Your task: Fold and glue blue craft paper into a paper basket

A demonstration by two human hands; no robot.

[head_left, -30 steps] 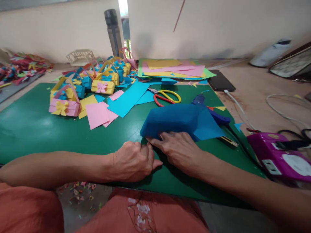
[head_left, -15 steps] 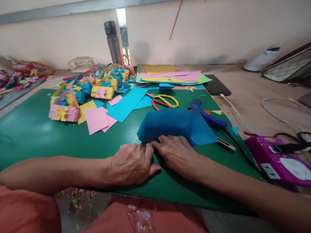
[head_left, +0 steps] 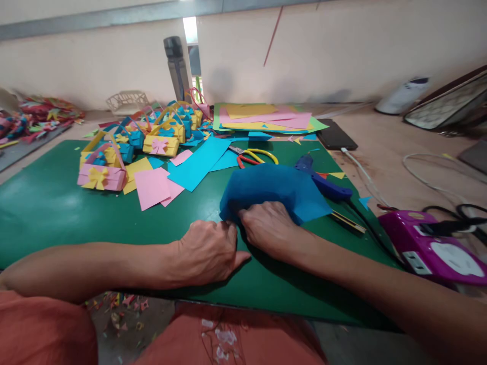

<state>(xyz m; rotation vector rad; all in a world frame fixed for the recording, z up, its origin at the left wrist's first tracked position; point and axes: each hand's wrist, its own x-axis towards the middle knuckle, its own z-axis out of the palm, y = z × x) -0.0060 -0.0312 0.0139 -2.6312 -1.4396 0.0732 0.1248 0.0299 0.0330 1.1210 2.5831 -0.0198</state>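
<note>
A sheet of blue paper (head_left: 266, 185) is curled up over the near middle of the green board (head_left: 160, 215), its far side raised. My left hand (head_left: 211, 248) is closed at the sheet's near left edge, the fingertips on the paper and the thumb pointing right. Close beside it, my right hand (head_left: 268, 225) has its fingers curled against the inner side of the sheet. The fingertips of both hands are mostly hidden. Behind the sheet lie scissors (head_left: 258, 156) with red and yellow handles, partly covered, and a blue glue gun (head_left: 327, 185).
Small paper baskets (head_left: 101, 176) in pink, yellow and blue stand at the back left. Cut pink cards (head_left: 152, 188) and a blue strip (head_left: 200, 165) lie before them. A paper stack (head_left: 292, 120), a phone (head_left: 337, 134) and a purple power socket (head_left: 433, 243) are farther right.
My right hand has moved slightly up and left, bending the blue sheet more. The sheet's right corner has shifted left, and it now covers more of the scissors' handles.
</note>
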